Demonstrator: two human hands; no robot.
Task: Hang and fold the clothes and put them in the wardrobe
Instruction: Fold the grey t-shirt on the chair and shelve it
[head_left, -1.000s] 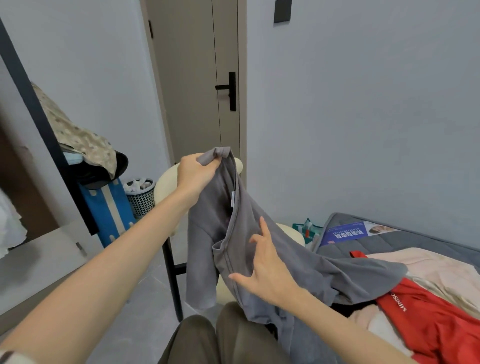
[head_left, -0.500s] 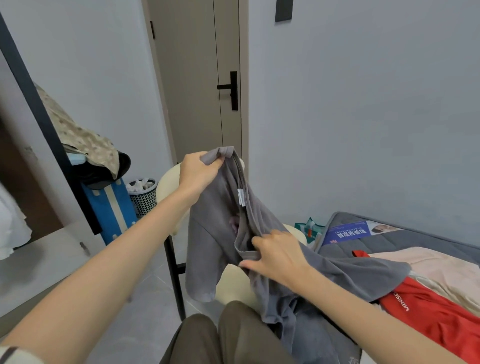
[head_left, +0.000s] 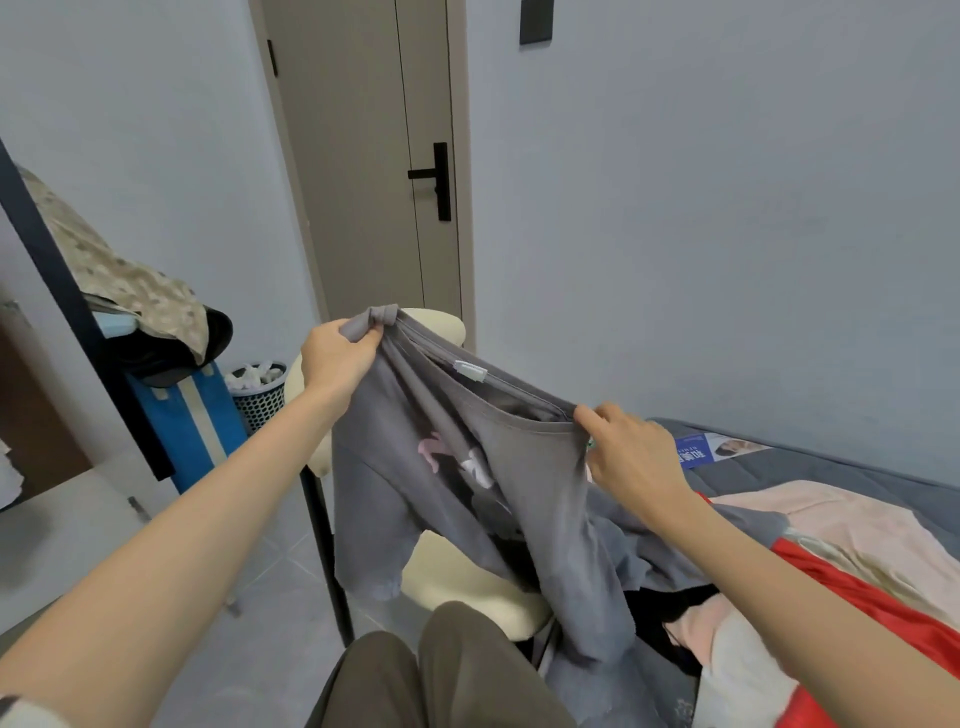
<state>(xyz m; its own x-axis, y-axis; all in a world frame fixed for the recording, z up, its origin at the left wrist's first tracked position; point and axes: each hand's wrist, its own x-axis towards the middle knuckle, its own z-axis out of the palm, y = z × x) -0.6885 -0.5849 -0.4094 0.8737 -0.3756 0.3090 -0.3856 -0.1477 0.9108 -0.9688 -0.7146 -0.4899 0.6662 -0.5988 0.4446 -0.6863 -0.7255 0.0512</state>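
A grey T-shirt with a pink and white print hangs in front of me, its neckline stretched wide between both hands. My left hand grips a bunched shoulder at the upper left. My right hand pinches the collar edge on the right, lower than the left. A white label shows inside the collar. The shirt's lower part trails onto the bed. A red garment and a pale pink garment lie on the bed at the right.
A cream chair with a black leg stands behind the shirt. At the left are a dark rack post with draped patterned cloth, a blue bag and a mesh bin. A closed door is straight ahead.
My right hand has left the shirt's body, moved up and right, and taken the collar. The neckline is now pulled wide open and the print faces me.
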